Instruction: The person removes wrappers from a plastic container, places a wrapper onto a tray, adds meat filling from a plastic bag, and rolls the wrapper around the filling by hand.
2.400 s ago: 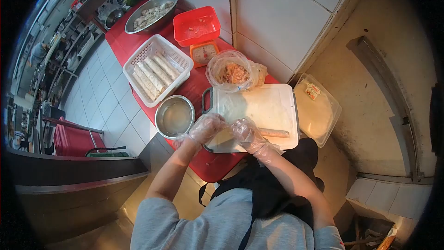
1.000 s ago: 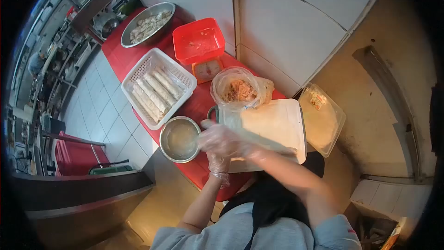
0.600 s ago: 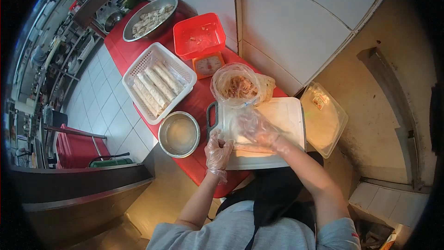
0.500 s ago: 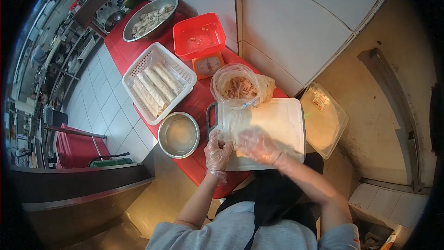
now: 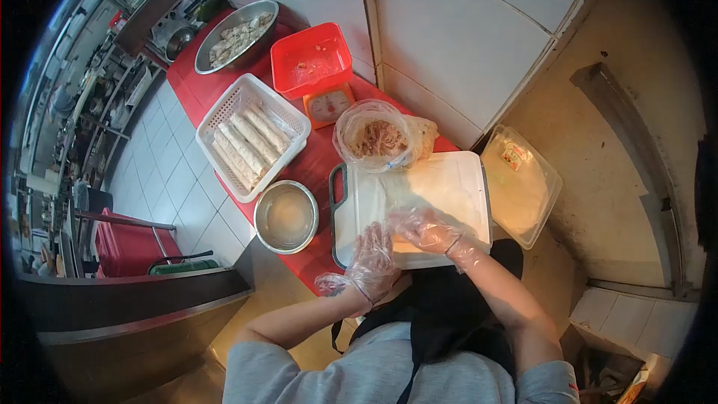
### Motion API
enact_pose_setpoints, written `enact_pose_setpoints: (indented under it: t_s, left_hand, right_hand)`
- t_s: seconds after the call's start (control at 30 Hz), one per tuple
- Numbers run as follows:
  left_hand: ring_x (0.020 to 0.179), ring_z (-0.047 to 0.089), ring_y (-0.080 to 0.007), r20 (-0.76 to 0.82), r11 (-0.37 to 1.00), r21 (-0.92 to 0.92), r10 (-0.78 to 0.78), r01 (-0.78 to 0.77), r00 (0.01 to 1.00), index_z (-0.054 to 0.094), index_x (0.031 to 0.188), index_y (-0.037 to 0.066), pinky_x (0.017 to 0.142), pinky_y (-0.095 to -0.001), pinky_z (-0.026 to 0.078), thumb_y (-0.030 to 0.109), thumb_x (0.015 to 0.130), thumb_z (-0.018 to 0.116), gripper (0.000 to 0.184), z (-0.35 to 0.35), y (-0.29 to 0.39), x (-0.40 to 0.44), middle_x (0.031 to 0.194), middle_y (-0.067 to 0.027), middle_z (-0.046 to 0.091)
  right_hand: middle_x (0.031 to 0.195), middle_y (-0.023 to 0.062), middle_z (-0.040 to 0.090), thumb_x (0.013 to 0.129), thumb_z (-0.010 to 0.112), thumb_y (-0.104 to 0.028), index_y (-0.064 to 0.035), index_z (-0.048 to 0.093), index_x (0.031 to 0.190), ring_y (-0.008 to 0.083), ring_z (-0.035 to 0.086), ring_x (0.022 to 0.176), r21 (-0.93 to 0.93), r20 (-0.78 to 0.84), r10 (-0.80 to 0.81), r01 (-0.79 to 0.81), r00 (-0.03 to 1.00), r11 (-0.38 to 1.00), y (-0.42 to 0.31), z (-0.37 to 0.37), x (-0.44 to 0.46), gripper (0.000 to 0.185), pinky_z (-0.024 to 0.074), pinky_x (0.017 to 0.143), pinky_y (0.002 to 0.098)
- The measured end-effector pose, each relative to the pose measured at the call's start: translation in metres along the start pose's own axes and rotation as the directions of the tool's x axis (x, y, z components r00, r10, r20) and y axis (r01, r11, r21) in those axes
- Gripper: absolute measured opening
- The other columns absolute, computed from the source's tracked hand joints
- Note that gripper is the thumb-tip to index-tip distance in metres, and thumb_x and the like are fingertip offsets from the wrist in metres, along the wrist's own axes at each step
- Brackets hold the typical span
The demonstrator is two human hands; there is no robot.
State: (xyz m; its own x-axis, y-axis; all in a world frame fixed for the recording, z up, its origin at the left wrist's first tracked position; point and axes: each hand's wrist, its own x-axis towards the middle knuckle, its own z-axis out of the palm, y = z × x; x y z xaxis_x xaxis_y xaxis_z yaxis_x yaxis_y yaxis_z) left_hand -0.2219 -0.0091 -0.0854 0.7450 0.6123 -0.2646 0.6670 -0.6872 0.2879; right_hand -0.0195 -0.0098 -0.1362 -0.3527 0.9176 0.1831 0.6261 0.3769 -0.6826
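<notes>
Both of my hands wear loose clear plastic gloves. My left hand [image 5: 372, 258] is at the near left edge of the white cutting board [image 5: 345, 236], fingers stretched out and nothing seen in them. Just right of it, my right hand [image 5: 425, 230] is over the near middle of the board, fingers curled in; whether they pinch anything is hidden. A thin pale sheet seems to lie on the board, hard to tell from its surface. A clear bag of shredded brownish filling [image 5: 380, 138] rests at the board's far edge.
Left of the board stands a steel bowl of cloudy liquid [image 5: 286, 217]. Beyond it, a white basket [image 5: 212, 121] holds several pale rolls. A red tub [image 5: 310, 60] sits on an orange scale [image 5: 329, 105]. A large metal bowl [image 5: 206, 56] and a lidded plastic box [image 5: 523, 187] flank these.
My left hand has turned and moved right, closer to the right hand, its fingers now straightened. The right hand's fingers have curled in. The view has shifted slightly.
</notes>
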Motion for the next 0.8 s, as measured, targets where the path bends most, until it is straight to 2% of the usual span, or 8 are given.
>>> enact_pose_setpoints:
  t_s: [0.03,0.17,0.27,0.37,0.5,0.6,0.7,0.8]
  left_hand:
    - [0.14,0.028,-0.049,0.057,0.995,0.102,0.013,-0.019,0.998,0.029,0.146,-0.01,0.118,-0.0522,0.018,0.048,0.094,0.049,0.08,-0.005,0.002,0.001,0.148,-0.0345,0.031]
    - [0.14,0.028,-0.0488,0.386,0.94,0.301,0.036,-0.163,0.922,0.025,0.147,-0.01,0.117,-0.0543,0.019,0.051,0.095,0.046,0.084,-0.046,0.019,0.011,0.149,-0.033,0.031]
    - [0.14,0.033,-0.0433,0.062,0.922,0.364,0.114,-0.129,0.992,0.031,0.147,-0.005,0.114,-0.0535,0.026,0.042,0.094,0.05,0.073,0.001,-0.003,0.009,0.149,-0.0284,0.035]
    - [0.126,0.051,-0.0375,0.191,0.949,0.258,0.135,-0.182,0.972,0.037,0.145,0.001,0.104,-0.0507,0.039,0.031,0.092,0.052,0.062,-0.025,-0.022,0.03,0.139,-0.0225,0.05]
    - [0.091,0.066,-0.0305,0.144,0.99,-0.036,0.137,-0.133,0.98,0.061,0.124,0.012,0.084,-0.0404,0.052,0.02,0.085,0.061,0.04,-0.043,-0.071,0.08,0.095,-0.0088,0.071]
    - [0.094,0.066,-0.0275,-0.029,0.942,-0.063,0.327,-0.328,0.945,0.068,0.112,0.013,0.083,-0.0387,0.052,0.019,0.078,0.071,0.035,-0.025,-0.095,0.101,0.089,-0.0073,0.071]
    - [0.095,0.066,-0.0283,0.083,0.903,-0.343,0.304,-0.26,0.949,0.068,0.111,0.012,0.085,-0.0395,0.051,0.019,0.07,0.079,0.043,-0.037,-0.098,0.106,0.091,-0.0078,0.071]
    - [0.101,0.063,-0.0307,0.04,0.933,-0.233,0.292,-0.275,0.956,0.066,0.112,0.009,0.088,-0.0408,0.05,0.02,0.066,0.083,0.05,-0.033,-0.098,0.106,0.102,-0.011,0.068]
  right_hand:
    - [0.124,0.0179,0.063,0.088,0.059,-0.024,-0.004,0.065,0.116,0.0365,0.058,0.119,0.024,-0.121,-0.061,0.065,0.991,0.998,0.001,-0.003,0.002,0.035,0.0459,0.102,0.0453]
    - [0.136,0.0176,0.056,0.094,0.052,-0.025,-0.0043,0.061,0.125,0.0334,0.05,0.129,-0.278,0.144,-0.196,0.23,0.97,0.933,0.0,0.009,0.022,0.039,0.0367,0.111,0.0444]
    - [0.132,0.0168,0.059,0.091,0.054,-0.021,-0.0031,0.059,0.126,0.0314,0.055,0.125,-0.553,0.15,-0.125,0.188,0.981,0.812,0.034,0.006,0.041,0.04,0.0407,0.108,0.043]
    - [0.128,0.0146,0.062,0.09,0.055,-0.023,-0.0052,0.061,0.123,0.0293,0.054,0.125,-0.457,-0.127,-0.062,-0.003,0.99,0.889,0.054,0.004,0.044,0.038,0.0394,0.108,0.0443]
    - [0.119,0.0124,0.064,0.087,0.059,-0.023,-0.008,0.067,0.111,0.0293,0.057,0.117,-0.188,-0.145,0.063,-0.09,0.987,0.978,0.018,-0.024,0.037,0.029,0.0415,0.101,0.0473]
    - [0.115,0.0121,0.064,0.085,0.062,-0.022,-0.0092,0.068,0.106,0.0297,0.059,0.11,-0.276,-0.17,-0.067,0.018,0.983,0.961,-0.009,-0.016,-0.013,0.025,0.0449,0.095,0.047]
    - [0.111,0.0114,0.065,0.083,0.063,-0.019,-0.01,0.068,0.105,0.0291,0.06,0.106,-0.313,-0.182,-0.103,0.042,0.978,0.949,-0.024,-0.004,-0.05,0.024,0.0468,0.091,0.0446]
    - [0.105,0.0102,0.064,0.08,0.062,-0.015,-0.0109,0.068,0.102,0.0283,0.06,0.103,-0.335,-0.226,-0.086,0.005,0.97,0.942,-0.01,0.009,-0.06,0.023,0.0486,0.086,0.0416]
